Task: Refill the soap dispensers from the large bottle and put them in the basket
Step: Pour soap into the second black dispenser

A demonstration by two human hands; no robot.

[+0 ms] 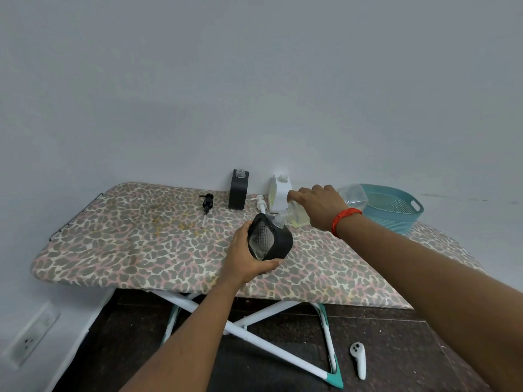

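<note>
My left hand grips a black-sleeved glass soap dispenser, tilted above the leopard-print board. My right hand holds the large clear bottle on its side, with yellowish liquid inside and its neck at the dispenser's mouth. A second black dispenser stands uncapped at the back. A white dispenser stands uncapped beside it. A black pump and a white pump lie on the board. The teal basket sits at the right end.
The board stands against a grey wall on white crossed legs. A white controller lies on the dark floor at lower right. A wall socket is at lower left.
</note>
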